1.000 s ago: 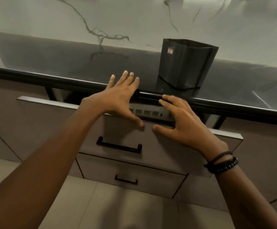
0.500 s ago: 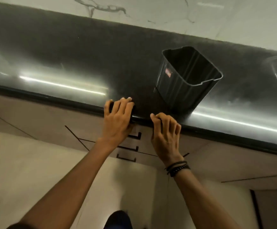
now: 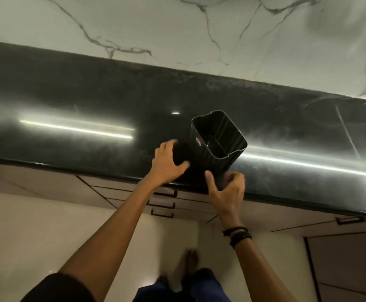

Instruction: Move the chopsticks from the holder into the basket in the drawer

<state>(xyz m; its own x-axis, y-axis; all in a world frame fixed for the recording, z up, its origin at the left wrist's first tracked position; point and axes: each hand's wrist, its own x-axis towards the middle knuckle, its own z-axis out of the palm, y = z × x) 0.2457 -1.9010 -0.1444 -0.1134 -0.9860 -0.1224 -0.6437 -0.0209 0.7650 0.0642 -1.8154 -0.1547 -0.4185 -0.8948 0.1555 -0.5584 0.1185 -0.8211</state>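
Observation:
A black ribbed holder (image 3: 218, 141) stands upright near the front edge of the dark countertop (image 3: 90, 110). Its inside looks bare; I see no chopsticks in it. My left hand (image 3: 170, 163) hovers just left of the holder's base with fingers spread, holding nothing. My right hand (image 3: 226, 189) is at the counter's front edge below the holder, fingers loosely curled around nothing, thumb up near the holder's base. The drawers (image 3: 164, 202) under the counter are all pushed in, so the basket is hidden.
A white marble wall (image 3: 199, 29) rises behind the counter. Light strips reflect on the countertop. Cream floor tiles (image 3: 35, 232) lie below, with my foot (image 3: 190, 260) and blue trousers at the bottom. Cabinet doors (image 3: 341, 258) sit at the lower right.
The drawer was pushed shut. Both hands left the counter edge and rose toward the holder's base. The view has lifted, now looking down into the holder.

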